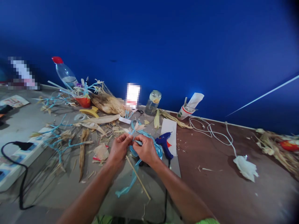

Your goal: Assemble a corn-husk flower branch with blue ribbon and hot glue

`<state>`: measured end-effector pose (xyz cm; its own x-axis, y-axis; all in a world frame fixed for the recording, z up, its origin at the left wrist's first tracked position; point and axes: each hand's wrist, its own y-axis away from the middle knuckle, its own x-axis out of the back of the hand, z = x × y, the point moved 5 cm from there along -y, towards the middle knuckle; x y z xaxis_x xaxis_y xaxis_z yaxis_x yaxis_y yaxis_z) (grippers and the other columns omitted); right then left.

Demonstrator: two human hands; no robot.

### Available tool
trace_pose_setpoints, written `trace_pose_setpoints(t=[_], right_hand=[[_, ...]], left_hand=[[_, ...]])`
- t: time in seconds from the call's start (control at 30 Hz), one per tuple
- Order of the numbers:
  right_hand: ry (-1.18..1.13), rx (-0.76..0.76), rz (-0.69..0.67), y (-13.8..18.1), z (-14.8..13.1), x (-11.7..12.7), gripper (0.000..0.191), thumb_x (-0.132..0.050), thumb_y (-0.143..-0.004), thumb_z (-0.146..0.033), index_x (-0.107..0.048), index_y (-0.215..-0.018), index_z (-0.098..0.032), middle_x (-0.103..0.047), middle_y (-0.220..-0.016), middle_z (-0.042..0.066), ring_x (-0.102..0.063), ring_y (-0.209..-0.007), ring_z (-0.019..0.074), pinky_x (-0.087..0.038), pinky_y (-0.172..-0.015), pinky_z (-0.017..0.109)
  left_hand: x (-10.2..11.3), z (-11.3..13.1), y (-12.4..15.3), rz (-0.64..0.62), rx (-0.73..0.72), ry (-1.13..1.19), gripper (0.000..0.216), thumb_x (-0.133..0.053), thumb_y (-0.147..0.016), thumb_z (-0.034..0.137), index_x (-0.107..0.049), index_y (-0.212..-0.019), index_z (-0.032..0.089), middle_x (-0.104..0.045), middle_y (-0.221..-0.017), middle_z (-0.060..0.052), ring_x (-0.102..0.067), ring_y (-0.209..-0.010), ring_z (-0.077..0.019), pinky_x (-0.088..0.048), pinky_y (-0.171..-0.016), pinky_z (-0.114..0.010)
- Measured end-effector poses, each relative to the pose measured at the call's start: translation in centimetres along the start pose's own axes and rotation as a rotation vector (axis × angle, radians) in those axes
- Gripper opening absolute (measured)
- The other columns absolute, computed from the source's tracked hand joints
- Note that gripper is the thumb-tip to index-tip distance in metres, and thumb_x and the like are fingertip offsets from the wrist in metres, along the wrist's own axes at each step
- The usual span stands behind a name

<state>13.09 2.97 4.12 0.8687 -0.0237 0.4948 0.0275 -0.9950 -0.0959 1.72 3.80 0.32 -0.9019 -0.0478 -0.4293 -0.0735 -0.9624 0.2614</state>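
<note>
In the middle of the table, my left hand [119, 148] is closed in a pinch on the stem of a small husk flower [139, 127] with pale, pointed petals. Close beside it, my right hand [147, 150] pinches a blue ribbon [159, 150] against that stem. Loops of this ribbon lie behind and under the right hand, and a loose tail trails below. The fingers hide part of the stem. A blue glue gun [166, 145] lies just right of my right hand, on a white sheet [172, 127]. A thin stick [138, 178] rests below my hands.
Blue-wrapped branches [60, 148] and a white power strip [35, 152] lie left. Behind are a red cup [83, 101], a tilted bottle [65, 74], dried husks [107, 104] and a glass jar [153, 104]. A paper cup [184, 112] and white cable [224, 134] are right.
</note>
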Motion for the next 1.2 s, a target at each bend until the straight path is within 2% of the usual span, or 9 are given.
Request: trace_pose_setpoints(t=[0.13, 0.3, 0.43, 0.57, 0.67, 0.77, 0.87, 0.97, 1.2], right_hand=[[-0.256, -0.063, 0.007, -0.1, 0.3, 0.2, 0.010, -0.053, -0.069, -0.025, -0.057, -0.063, -0.017, -0.050, -0.055, -0.004, -0.042, -0.050, 0.0087, -0.035, -0.050, 0.020], [-0.494, -0.126, -0.008, -0.2, 0.5, 0.0, 0.011, -0.056, -0.067, -0.027, -0.056, -0.062, -0.017, -0.048, -0.055, -0.004, -0.039, -0.049, 0.0068, -0.036, -0.049, 0.019], [-0.381, -0.108, 0.014, -0.2, 0.8, -0.1, 0.011, -0.056, -0.068, -0.027, -0.057, -0.064, -0.017, -0.050, -0.056, -0.004, -0.040, -0.049, 0.0074, -0.036, -0.048, 0.020], [-0.142, 0.034, 0.089, 0.0, 0.3, 0.0, 0.011, -0.054, -0.071, -0.023, -0.058, -0.064, -0.017, -0.058, -0.062, -0.001, -0.050, -0.059, 0.0108, -0.040, -0.057, 0.022], [-0.064, 0.099, 0.116, 0.3, -0.2, 0.0, 0.012, -0.051, -0.073, -0.022, -0.060, -0.068, -0.017, -0.061, -0.065, 0.000, -0.053, -0.061, 0.0114, -0.041, -0.061, 0.022], [-0.075, 0.078, 0.135, 0.3, -0.1, 0.1, 0.012, -0.052, -0.073, -0.022, -0.060, -0.067, -0.017, -0.061, -0.064, 0.000, -0.053, -0.060, 0.0115, -0.042, -0.060, 0.022], [-0.130, 0.046, 0.138, 0.2, 0.2, 0.2, 0.012, -0.052, -0.073, -0.024, -0.060, -0.067, -0.017, -0.060, -0.062, -0.001, -0.053, -0.059, 0.0116, -0.042, -0.059, 0.022], [-0.167, 0.016, 0.130, 0.0, 0.5, 0.1, 0.013, -0.052, -0.073, -0.025, -0.059, -0.066, -0.017, -0.059, -0.062, -0.001, -0.052, -0.058, 0.0117, -0.042, -0.057, 0.023], [-0.202, -0.006, 0.142, -0.1, 0.7, 0.2, 0.011, -0.053, -0.071, -0.025, -0.058, -0.065, -0.017, -0.058, -0.061, -0.001, -0.051, -0.057, 0.0116, -0.042, -0.055, 0.023]], left_hand=[[-1.4, 0.1, 0.9, -0.054, 0.026, 0.273, 0.025, -0.075, -0.061, 0.030, -0.070, -0.081, 0.015, -0.067, -0.071, -0.002, -0.057, -0.064, -0.0098, -0.044, -0.066, -0.020], [-1.8, 0.2, 1.1, -0.064, 0.056, 0.300, 0.024, -0.076, -0.060, 0.023, -0.071, -0.081, 0.013, -0.068, -0.074, -0.003, -0.058, -0.067, -0.0100, -0.045, -0.067, -0.019], [-1.1, 0.3, 0.9, -0.018, -0.017, 0.190, 0.018, -0.075, -0.061, 0.022, -0.070, -0.076, 0.014, -0.066, -0.072, -0.002, -0.057, -0.064, -0.0098, -0.044, -0.063, -0.019], [-0.2, 0.3, 0.5, 0.030, -0.110, 0.051, 0.016, -0.075, -0.060, 0.024, -0.070, -0.072, 0.016, -0.064, -0.068, 0.000, -0.056, -0.064, -0.0108, -0.043, -0.064, -0.021], [0.0, 0.4, 0.5, 0.050, -0.139, 0.033, 0.013, -0.075, -0.060, 0.024, -0.067, -0.066, 0.015, -0.063, -0.065, 0.001, -0.054, -0.062, -0.0096, -0.043, -0.064, -0.021], [-0.7, 0.2, 0.8, 0.041, -0.050, 0.144, 0.014, -0.076, -0.059, 0.023, -0.068, -0.068, 0.015, -0.063, -0.063, 0.001, -0.054, -0.059, -0.0089, -0.043, -0.062, -0.020], [-1.5, 0.3, 1.2, 0.031, 0.028, 0.251, 0.022, -0.076, -0.058, 0.022, -0.071, -0.078, 0.014, -0.066, -0.067, -0.001, -0.058, -0.063, -0.0098, -0.045, -0.065, -0.020], [-1.6, 0.5, 1.3, 0.050, 0.037, 0.304, 0.024, -0.077, -0.056, 0.020, -0.071, -0.078, 0.013, -0.067, -0.069, -0.002, -0.058, -0.064, -0.0093, -0.045, -0.066, -0.019], [-1.0, 0.7, 0.6, 0.033, 0.024, 0.317, 0.013, -0.075, -0.061, 0.020, -0.068, -0.069, 0.012, -0.063, -0.061, 0.001, -0.056, -0.058, -0.0068, -0.045, -0.060, -0.016]])
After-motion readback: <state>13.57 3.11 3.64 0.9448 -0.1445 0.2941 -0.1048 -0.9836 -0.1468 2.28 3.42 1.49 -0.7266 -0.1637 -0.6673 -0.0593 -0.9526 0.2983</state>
